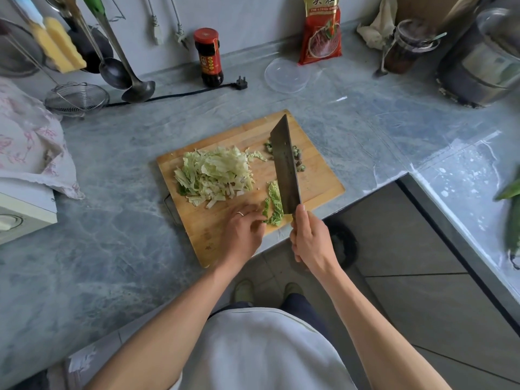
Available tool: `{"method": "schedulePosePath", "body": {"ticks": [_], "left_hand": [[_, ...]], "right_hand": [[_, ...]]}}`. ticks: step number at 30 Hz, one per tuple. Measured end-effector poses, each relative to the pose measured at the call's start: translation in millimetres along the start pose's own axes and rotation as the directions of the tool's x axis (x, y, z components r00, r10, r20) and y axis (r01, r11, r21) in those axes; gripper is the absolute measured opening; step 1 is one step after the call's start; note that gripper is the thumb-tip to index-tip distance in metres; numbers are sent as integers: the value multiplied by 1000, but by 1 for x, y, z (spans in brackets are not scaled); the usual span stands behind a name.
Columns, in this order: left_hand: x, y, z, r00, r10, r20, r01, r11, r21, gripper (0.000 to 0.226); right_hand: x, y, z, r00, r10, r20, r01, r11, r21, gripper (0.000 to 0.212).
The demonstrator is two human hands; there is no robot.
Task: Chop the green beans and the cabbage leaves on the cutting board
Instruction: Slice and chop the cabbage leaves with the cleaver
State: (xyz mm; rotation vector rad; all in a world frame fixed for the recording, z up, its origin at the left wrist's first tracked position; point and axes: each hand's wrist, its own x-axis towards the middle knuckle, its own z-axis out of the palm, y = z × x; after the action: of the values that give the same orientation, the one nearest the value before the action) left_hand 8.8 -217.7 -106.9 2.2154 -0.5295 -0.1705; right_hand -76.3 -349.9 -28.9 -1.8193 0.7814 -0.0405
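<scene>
On the grey marble-pattern counter [112, 178] lies a wooden cutting board [318, 181]. Behind it stand a dark sauce jar [208, 57] with a red label and a red noodle packet [320, 32]; the writing on both is too small and blurred to read, and the packet top is cut off. Shredded pale green cabbage [215, 174] is heaped on the board's left part. Chopped green bean pieces [298, 159] are partly hidden behind the cleaver [285, 164]. The right hand [311, 239] grips the cleaver handle. The left hand [243, 230], wearing a ring, pinches a whole cabbage leaf [274, 204] near the board's front edge.
</scene>
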Motion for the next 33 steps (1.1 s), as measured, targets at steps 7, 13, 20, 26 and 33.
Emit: {"method": "schedulePosePath", "body": {"ticks": [7,13,20,26,33], "left_hand": [[4,2,-16,999,25,22,-26,998,52,9],[2,0,-23,998,29,50,-34,994,106,11],[2,1,-29,998,29,50,-35,991,127,13],[3,-3,-46,996,-80,44,76,994,73,37],[20,16,-52,997,54,47,-55,998,31,30]], "right_hand": [[4,16,7,998,-25,-65,10,973,-229,40],[19,10,23,994,9,-111,-49,931,-363,38],[28,11,39,992,-49,-114,-9,885,-466,35],[23,1,19,992,-86,-94,55,956,-289,34],[20,-28,-31,997,-9,74,9,1000,13,40]]}}
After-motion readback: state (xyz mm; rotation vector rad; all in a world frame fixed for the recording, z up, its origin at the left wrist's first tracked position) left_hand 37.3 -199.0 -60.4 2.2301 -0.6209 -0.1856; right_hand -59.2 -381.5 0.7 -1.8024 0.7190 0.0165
